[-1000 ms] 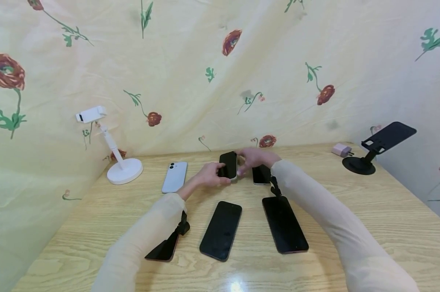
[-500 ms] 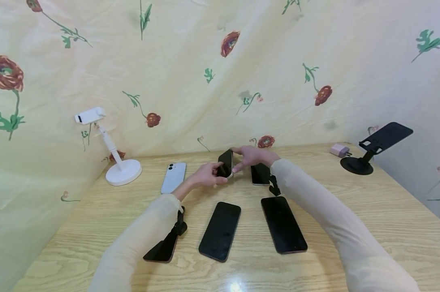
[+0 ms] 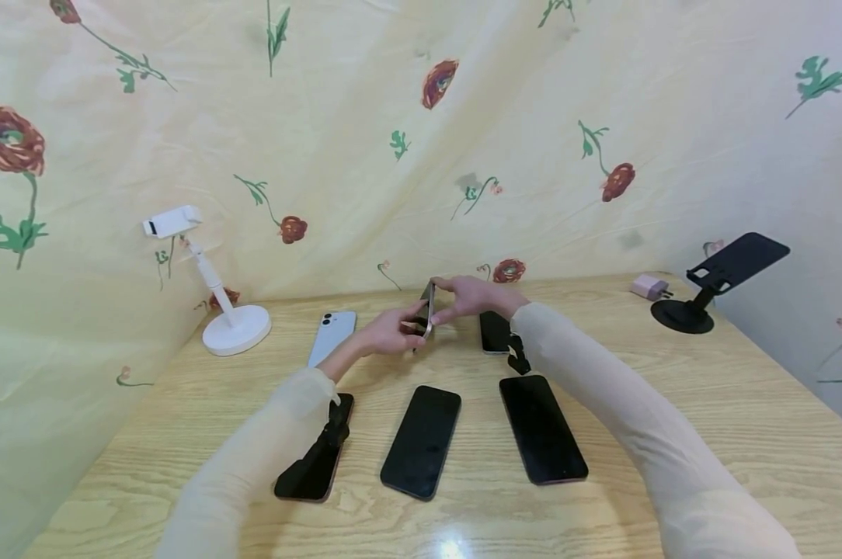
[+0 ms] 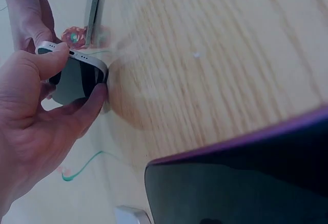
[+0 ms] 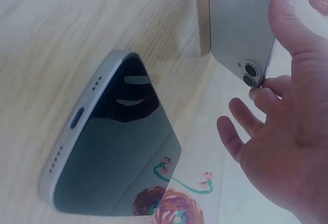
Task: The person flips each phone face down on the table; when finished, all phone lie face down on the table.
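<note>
Toward the back of the table, both hands hold a smartphone (image 3: 428,309) tipped up on its long edge. Its pale back with two camera lenses (image 5: 250,75) faces right. My left hand (image 3: 387,332) pinches its near end, thumb on the edge with the port (image 4: 72,53) and fingers by the lower long edge. With thumb and forefinger, my right hand (image 3: 471,295) grips along its upper side; the other right fingers (image 5: 230,131) are loosely bent. Another smartphone (image 5: 118,152) lies screen up close by, partly under the right wrist in the head view.
A pale blue phone (image 3: 332,338) lies face down at the left. Dark-screened phones lie in front: left (image 3: 312,473), middle (image 3: 421,442) and right (image 3: 543,431). A white phone stand (image 3: 239,330) is back left; a black stand (image 3: 739,264) and a plug charger (image 3: 648,286) are back right.
The held phone has turned from lying screen up to standing on its long edge, its right side raised. Both hands have shifted slightly left.
</note>
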A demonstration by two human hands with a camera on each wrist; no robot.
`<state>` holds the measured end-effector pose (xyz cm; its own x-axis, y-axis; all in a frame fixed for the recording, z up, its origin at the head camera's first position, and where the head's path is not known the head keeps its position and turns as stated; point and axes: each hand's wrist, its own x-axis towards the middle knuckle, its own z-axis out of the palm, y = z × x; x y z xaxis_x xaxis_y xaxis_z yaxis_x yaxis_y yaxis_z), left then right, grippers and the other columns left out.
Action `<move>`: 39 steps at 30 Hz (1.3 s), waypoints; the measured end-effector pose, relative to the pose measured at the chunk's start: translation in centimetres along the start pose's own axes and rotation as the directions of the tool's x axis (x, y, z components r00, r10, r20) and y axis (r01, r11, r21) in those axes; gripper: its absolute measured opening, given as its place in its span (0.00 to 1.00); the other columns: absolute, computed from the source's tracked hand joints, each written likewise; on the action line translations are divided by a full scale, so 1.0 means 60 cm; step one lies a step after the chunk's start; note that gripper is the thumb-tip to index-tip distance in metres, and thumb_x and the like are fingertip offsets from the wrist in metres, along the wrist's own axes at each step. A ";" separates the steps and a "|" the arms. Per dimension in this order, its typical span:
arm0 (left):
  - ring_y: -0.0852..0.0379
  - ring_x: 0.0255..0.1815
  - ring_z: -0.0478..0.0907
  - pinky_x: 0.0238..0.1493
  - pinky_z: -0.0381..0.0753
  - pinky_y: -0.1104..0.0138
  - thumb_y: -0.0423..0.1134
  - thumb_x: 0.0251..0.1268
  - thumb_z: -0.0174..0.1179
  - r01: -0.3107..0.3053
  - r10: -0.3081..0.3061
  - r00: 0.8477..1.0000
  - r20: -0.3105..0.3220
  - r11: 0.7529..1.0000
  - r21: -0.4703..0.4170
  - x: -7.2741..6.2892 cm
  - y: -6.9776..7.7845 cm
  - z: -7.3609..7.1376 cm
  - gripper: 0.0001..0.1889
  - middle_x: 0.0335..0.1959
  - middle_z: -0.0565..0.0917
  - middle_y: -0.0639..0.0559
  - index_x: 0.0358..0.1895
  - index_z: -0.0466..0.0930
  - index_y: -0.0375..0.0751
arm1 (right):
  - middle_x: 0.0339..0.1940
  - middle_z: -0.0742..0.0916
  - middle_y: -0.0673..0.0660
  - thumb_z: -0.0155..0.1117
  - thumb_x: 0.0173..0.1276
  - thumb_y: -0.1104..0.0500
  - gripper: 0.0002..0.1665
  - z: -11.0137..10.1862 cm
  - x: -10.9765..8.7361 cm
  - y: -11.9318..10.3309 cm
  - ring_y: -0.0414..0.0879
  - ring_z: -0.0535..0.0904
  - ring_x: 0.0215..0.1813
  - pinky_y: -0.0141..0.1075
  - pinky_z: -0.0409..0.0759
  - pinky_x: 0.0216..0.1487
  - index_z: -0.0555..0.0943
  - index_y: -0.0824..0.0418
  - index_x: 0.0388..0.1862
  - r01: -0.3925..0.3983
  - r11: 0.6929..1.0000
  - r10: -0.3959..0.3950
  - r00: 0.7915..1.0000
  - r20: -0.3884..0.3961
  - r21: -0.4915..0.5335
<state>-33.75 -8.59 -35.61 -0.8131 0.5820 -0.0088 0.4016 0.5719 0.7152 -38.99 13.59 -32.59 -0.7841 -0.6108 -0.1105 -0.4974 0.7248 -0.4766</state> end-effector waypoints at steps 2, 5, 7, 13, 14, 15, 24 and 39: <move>0.40 0.61 0.76 0.56 0.77 0.59 0.31 0.67 0.63 0.004 -0.004 1.000 0.003 1.000 -0.017 -0.002 0.002 -0.001 0.43 0.69 0.69 0.30 0.81 0.48 0.39 | 0.77 0.63 0.66 0.72 0.65 0.43 0.59 0.002 0.000 -0.005 0.61 0.59 0.75 0.51 0.59 0.72 0.50 0.65 0.81 -0.002 1.000 0.002 1.000 -0.006 0.005; 0.39 0.61 0.76 0.57 0.77 0.59 0.29 0.67 0.63 -0.008 0.008 1.000 0.004 0.999 -0.041 -0.005 0.001 -0.002 0.43 0.66 0.71 0.29 0.80 0.47 0.38 | 0.77 0.62 0.66 0.71 0.66 0.42 0.59 0.006 0.000 -0.010 0.61 0.59 0.76 0.50 0.59 0.72 0.49 0.65 0.81 0.004 1.000 -0.004 1.000 -0.013 0.002; 0.39 0.61 0.76 0.57 0.77 0.60 0.28 0.67 0.63 -0.024 0.024 1.000 0.001 0.998 -0.055 -0.007 0.001 -0.002 0.44 0.65 0.73 0.29 0.80 0.46 0.36 | 0.77 0.62 0.67 0.70 0.66 0.42 0.59 0.009 0.000 -0.012 0.61 0.59 0.75 0.50 0.59 0.72 0.49 0.66 0.81 0.014 1.000 -0.014 1.000 -0.020 0.000; 0.40 0.59 0.78 0.50 0.81 0.61 0.26 0.67 0.62 -0.021 0.020 1.000 -0.007 0.993 -0.119 -0.014 -0.003 -0.003 0.45 0.64 0.73 0.29 0.80 0.44 0.37 | 0.75 0.64 0.70 0.69 0.67 0.41 0.59 0.016 0.004 -0.019 0.63 0.63 0.73 0.52 0.63 0.70 0.48 0.66 0.81 0.037 0.999 -0.037 0.998 -0.042 0.000; 0.40 0.59 0.78 0.50 0.81 0.61 0.26 0.67 0.61 -0.018 0.017 1.000 -0.007 0.992 -0.128 -0.016 -0.003 -0.003 0.45 0.65 0.73 0.29 0.81 0.43 0.37 | 0.75 0.64 0.71 0.69 0.67 0.40 0.59 0.017 0.006 -0.020 0.63 0.63 0.73 0.52 0.63 0.70 0.48 0.66 0.82 0.039 0.999 -0.039 0.998 -0.042 0.002; 0.40 0.59 0.78 0.50 0.81 0.61 0.25 0.67 0.61 -0.021 0.020 1.000 -0.009 0.991 -0.133 -0.018 -0.004 -0.004 0.45 0.64 0.73 0.29 0.81 0.43 0.37 | 0.75 0.64 0.71 0.68 0.67 0.40 0.59 0.018 0.007 -0.021 0.63 0.63 0.73 0.52 0.63 0.70 0.48 0.65 0.82 0.040 0.999 -0.039 0.998 -0.041 0.004; 0.42 0.55 0.81 0.49 0.82 0.60 0.26 0.68 0.61 -0.024 0.021 1.000 -0.017 0.987 -0.159 -0.030 -0.004 -0.009 0.46 0.59 0.77 0.29 0.81 0.40 0.36 | 0.76 0.64 0.70 0.69 0.66 0.38 0.62 0.028 0.019 -0.026 0.62 0.63 0.73 0.51 0.62 0.71 0.45 0.64 0.82 0.054 0.998 -0.053 0.997 -0.048 0.034; 0.35 0.51 0.82 0.47 0.83 0.57 0.21 0.69 0.56 -0.008 0.003 1.000 -0.017 0.940 -0.340 -0.038 -0.014 -0.007 0.45 0.62 0.71 0.20 0.80 0.36 0.33 | 0.70 0.73 0.67 0.72 0.65 0.42 0.58 0.060 0.029 -0.029 0.56 0.73 0.64 0.46 0.70 0.63 0.52 0.64 0.81 0.033 0.998 -0.033 0.999 0.012 0.061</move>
<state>-32.42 -10.63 -35.89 -0.8191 0.5736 0.0049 0.2408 0.3362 0.9105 -38.15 10.09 -35.09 -0.7623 -0.6385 -0.1053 -0.4990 0.6836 -0.5326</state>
